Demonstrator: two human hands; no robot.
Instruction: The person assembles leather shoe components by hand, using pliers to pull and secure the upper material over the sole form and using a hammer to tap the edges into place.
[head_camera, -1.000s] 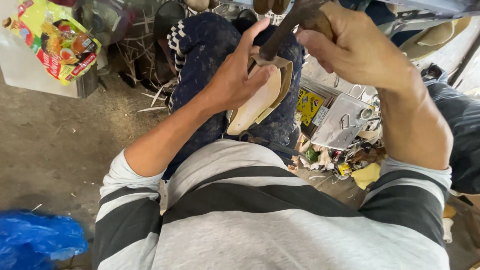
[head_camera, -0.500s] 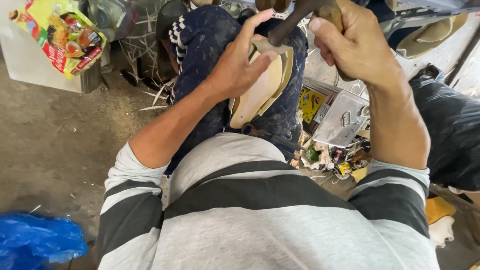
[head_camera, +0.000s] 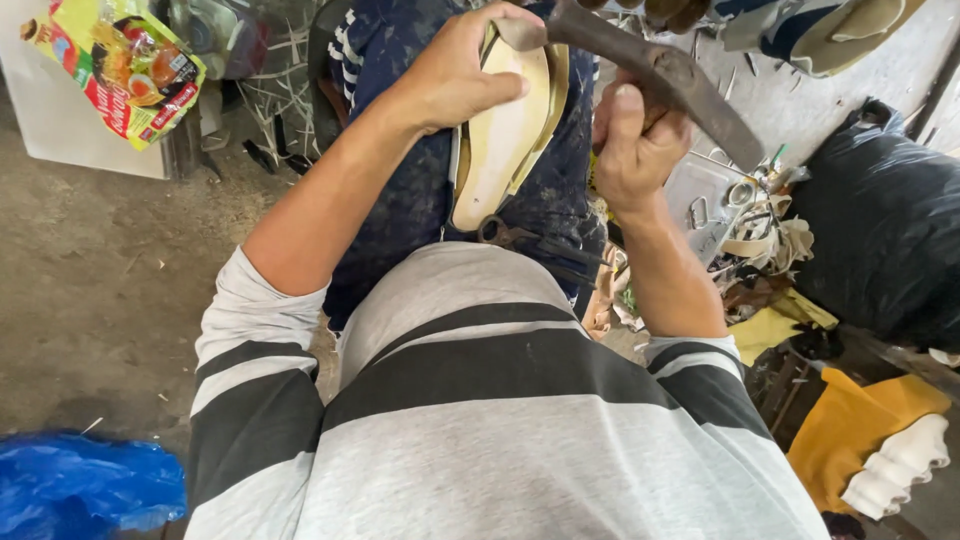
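Observation:
My left hand grips a pale tan shoe sole from its left edge, holding it upright over my lap. Just to the right, my right hand is closed around the handle of a dark, worn metal tool whose head reaches up to the top of the sole. A pair of dark scissors lies on my lap just below the sole. My legs are in dark blue, paint-flecked trousers. My grey and black striped shirt fills the lower part of the view.
A blue plastic bag lies on the dirt floor at lower left. A yellow snack packet rests on a white box at upper left. A black bag, yellow cloth and scraps with metal buckles crowd the right.
My view has shifted so the hands sit higher and closer. The right hand with the tool has moved down and right of the sole's tip; the left hand keeps its hold.

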